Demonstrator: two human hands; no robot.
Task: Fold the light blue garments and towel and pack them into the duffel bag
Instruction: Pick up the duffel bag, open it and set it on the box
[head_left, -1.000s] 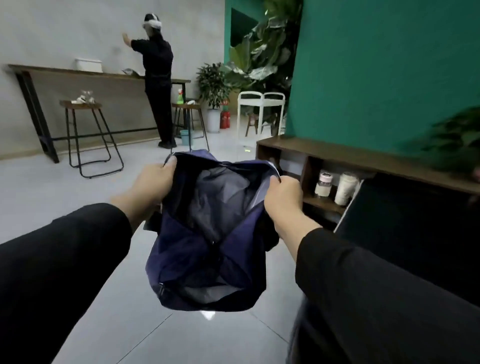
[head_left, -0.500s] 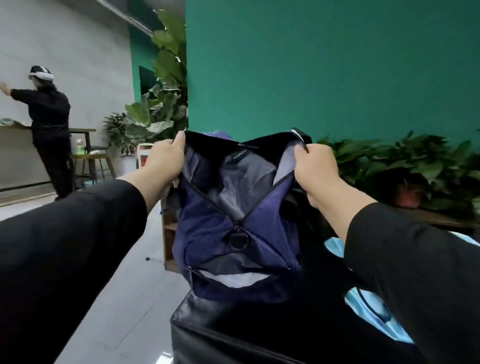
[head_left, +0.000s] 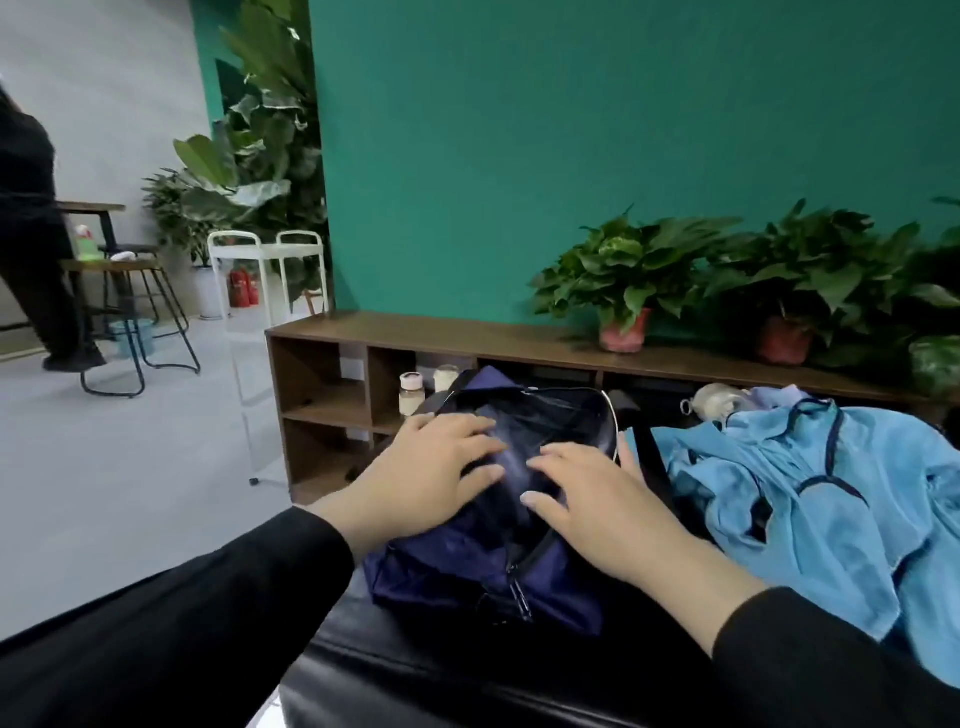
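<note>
With the left hand (head_left: 431, 483) and right hand (head_left: 597, 512) flat, gripping nothing, on the duffel bag (head_left: 483, 571), spread its mouth wide before folding the garments (head_left: 826, 493).

Single head-worn wide-angle view — facing forward and down, close over a black bench (head_left: 467, 670), toward a green wall (head_left: 571, 156) beyond.

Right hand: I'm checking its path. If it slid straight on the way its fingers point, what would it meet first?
The right hand lies flat on the duffel bag, fingers pointing left toward the left hand. It would probably meet that hand's fingertips first, though depth is unclear.
</note>
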